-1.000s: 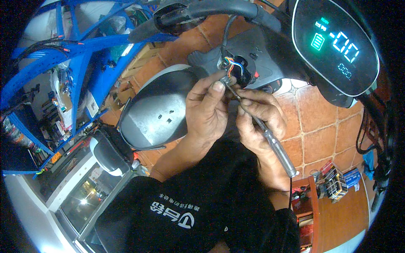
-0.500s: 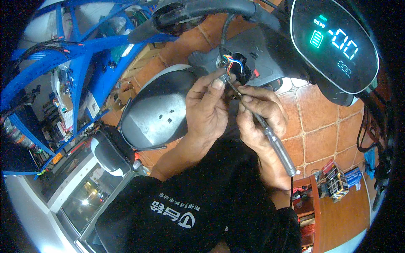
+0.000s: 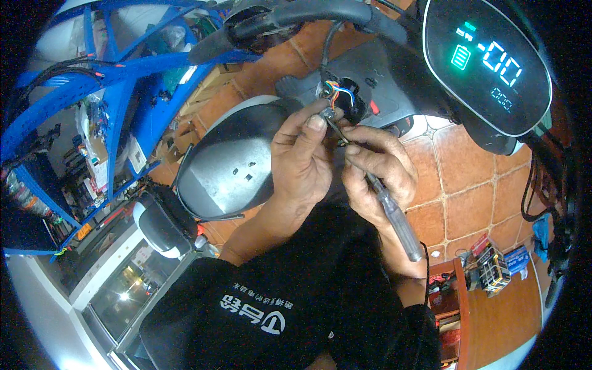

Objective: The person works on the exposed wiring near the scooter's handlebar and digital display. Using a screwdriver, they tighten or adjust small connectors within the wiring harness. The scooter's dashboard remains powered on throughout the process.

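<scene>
My left hand pinches a small, pale connector between thumb and fingertips. Thin coloured wires run from it up into an opened dark housing hanging below the handlebar. Held in my right hand is a slim screwdriver-like probe with a clear grey handle, its shaft slanting up and left to the connector. Its tip meets the connector; my fingers partly hide the contact. A thin black cord passes beside the handle's end.
Above my hands curves a black handlebar, with a lit display at upper right. A black seat is on the left, before blue shelving. Small boxes stand on a wooden cabinet at lower right.
The probe's handle has swung left and a bit lower, and my right fingers have shifted on it. The left hand stays nearly in place with the connector.
</scene>
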Demonstrator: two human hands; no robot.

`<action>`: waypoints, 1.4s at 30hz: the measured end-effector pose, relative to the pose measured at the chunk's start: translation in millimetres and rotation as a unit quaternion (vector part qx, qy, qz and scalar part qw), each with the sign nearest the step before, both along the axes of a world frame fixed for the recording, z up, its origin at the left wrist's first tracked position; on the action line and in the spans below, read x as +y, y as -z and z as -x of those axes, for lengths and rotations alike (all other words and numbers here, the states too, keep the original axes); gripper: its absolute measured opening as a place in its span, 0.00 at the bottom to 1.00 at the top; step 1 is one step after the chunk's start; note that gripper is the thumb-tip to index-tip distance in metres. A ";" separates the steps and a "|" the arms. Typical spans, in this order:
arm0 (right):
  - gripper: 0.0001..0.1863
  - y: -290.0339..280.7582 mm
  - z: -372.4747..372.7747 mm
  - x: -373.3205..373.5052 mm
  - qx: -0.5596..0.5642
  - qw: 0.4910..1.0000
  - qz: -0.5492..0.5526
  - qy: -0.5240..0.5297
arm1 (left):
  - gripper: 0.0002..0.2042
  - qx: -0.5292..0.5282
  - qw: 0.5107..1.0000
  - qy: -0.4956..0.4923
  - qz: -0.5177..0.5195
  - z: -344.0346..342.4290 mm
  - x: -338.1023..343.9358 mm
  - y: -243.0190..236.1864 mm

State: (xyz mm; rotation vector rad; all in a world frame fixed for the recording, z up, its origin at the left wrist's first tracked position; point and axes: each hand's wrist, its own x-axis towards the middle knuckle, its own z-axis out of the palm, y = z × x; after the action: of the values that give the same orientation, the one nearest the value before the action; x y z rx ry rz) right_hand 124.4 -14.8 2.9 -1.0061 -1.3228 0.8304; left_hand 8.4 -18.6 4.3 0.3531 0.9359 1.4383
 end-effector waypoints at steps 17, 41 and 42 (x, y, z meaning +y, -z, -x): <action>0.08 -6.1 -2.5 -0.5 -0.064 0.997 -0.032 -0.023 | 0.14 -0.020 0.999 0.002 0.025 0.4 -4.3 -1.7; 0.09 3.6 2.0 -1.2 -0.042 0.998 -0.055 0.007 | 0.14 0.003 1.000 0.003 0.000 -0.6 -3.8 1.0; 0.09 2.7 0.5 -0.3 -0.048 0.997 -0.058 -0.001 | 0.14 0.006 1.000 0.005 -0.003 -0.3 -3.8 1.6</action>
State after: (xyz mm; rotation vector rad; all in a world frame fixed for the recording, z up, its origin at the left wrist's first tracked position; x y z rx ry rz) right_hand 124.0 -15.1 0.3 -0.9629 -1.4369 0.7066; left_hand 8.7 -22.4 2.7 0.3710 0.9395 1.4304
